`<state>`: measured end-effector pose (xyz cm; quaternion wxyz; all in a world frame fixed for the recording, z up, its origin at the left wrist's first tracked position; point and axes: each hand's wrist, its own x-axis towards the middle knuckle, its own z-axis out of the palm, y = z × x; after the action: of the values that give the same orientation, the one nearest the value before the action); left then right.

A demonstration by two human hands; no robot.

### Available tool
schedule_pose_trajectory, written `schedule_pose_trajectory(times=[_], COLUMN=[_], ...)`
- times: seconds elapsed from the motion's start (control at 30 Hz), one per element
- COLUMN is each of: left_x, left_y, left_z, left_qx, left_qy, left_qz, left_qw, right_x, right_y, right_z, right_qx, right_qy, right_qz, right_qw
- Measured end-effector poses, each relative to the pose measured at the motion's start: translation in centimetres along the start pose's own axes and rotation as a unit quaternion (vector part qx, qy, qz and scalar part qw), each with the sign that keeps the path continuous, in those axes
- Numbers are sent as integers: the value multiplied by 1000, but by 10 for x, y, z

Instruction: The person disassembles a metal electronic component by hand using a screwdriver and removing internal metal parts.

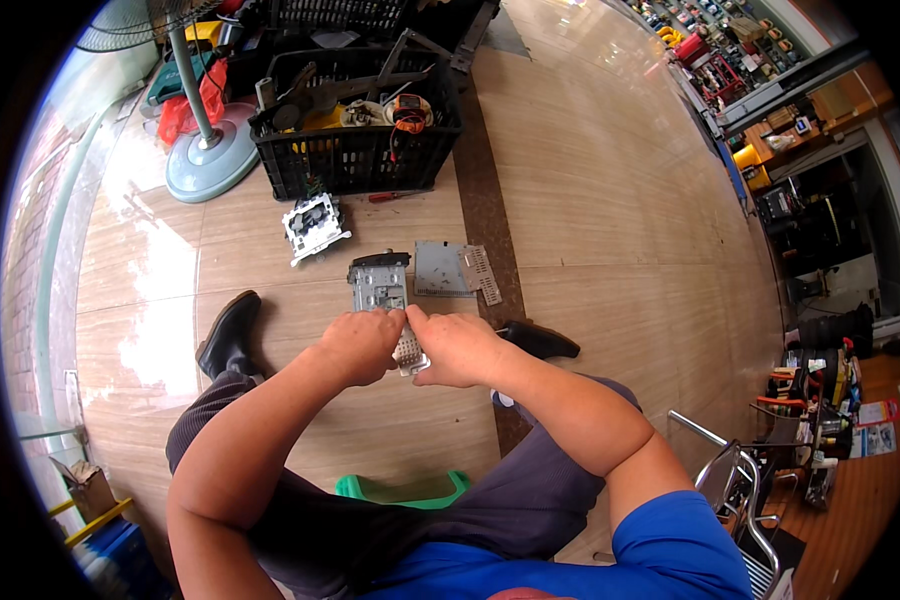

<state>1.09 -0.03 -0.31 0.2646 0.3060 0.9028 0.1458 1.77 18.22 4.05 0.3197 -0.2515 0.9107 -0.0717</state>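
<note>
My left hand (362,345) and my right hand (448,345) meet at the lower end of a grey metal electronic unit (375,280), both with fingers closed on a perforated metal piece (410,356) there. The fingertips hide part of it, and whether it is attached to the unit is unclear. The unit has a black front along its far edge. Just to its right lie a flat grey metal plate (440,268) and a slotted plate (480,275). A white metal mechanism (313,225) sits farther off to the left.
A black crate (350,170) of tools stands beyond, with a red screwdriver (390,197) before it and a fan base (205,170) leftward. My boots flank the parts. A green stool (402,492) is beneath me. A chromed chair frame (740,470) and cluttered shelves are at the right.
</note>
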Motion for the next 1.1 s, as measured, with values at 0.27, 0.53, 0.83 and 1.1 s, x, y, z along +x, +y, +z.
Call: schedule_pose_trajectory(times=[0.27,0.53,0.83,1.1], left_x=[-1,0,-1,4], left_y=[-1,-3,-2,-7], left_z=[4,5,4,8], left_qx=[-12,-3,-4,-14], left_qy=[13,5,1,11], left_qz=[2,6,7,3], left_qw=[1000,1000,1000,1000], right_x=[-1,-1,0,-1], right_y=[0,1,-1,0], right_z=[-2,-1,-4,-2], right_qx=[5,1,5,-5], right_qy=[1,5,-6,2], right_qz=[3,4,10,-1], right_qw=[1000,1000,1000,1000])
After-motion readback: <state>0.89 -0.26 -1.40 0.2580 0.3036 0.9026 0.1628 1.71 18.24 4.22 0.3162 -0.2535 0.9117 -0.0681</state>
